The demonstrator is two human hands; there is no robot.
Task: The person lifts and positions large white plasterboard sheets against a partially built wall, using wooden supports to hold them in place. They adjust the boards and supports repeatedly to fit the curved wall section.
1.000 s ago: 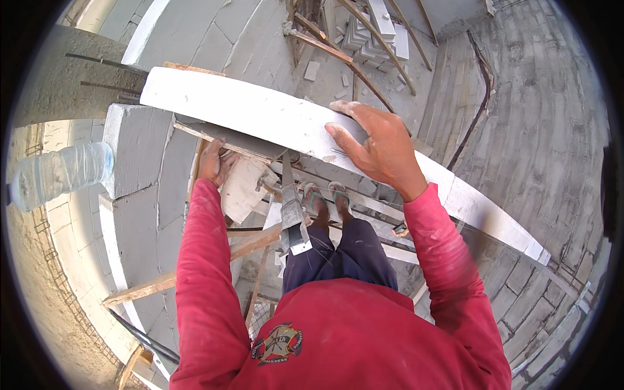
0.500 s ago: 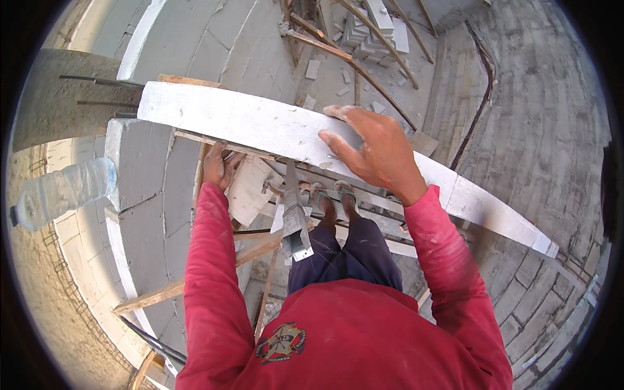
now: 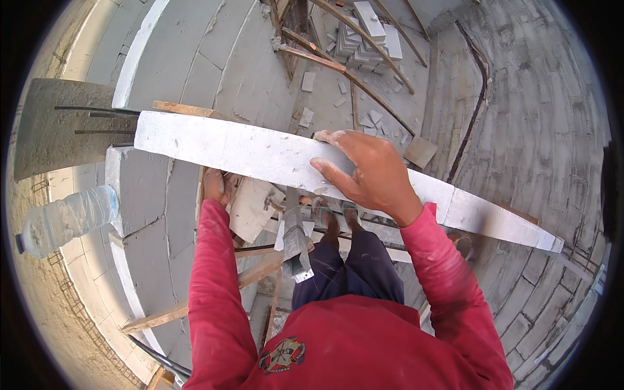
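A long white beam of light blocks [image 3: 260, 153] runs across in front of me, slanting down to the right. My right hand [image 3: 370, 172] lies over its top, fingers at the far edge and thumb apart on the near side of the top face. Below its near edge on the left is my left hand [image 3: 216, 186], raised against the underside area, its fingers mostly hidden by the beam. Beneath the beam between my arms are a hammer [image 3: 274, 205], a grey metal channel [image 3: 296, 244] and a pale board [image 3: 250, 208].
A clear plastic bottle [image 3: 71, 220] lies on the block wall [image 3: 140, 188] at left. Steel bars [image 3: 97, 110] stick out beyond the beam's left end. Wooden braces [image 3: 318, 58] and a stack of white blocks [image 3: 374, 39] stand far below. A timber [image 3: 162, 315] slants at lower left.
The view has shifted, so the beam's left part and the bottle sit lower in the picture. My left fingers, partly seen before, are now mostly behind the beam. My right hand stays on top.
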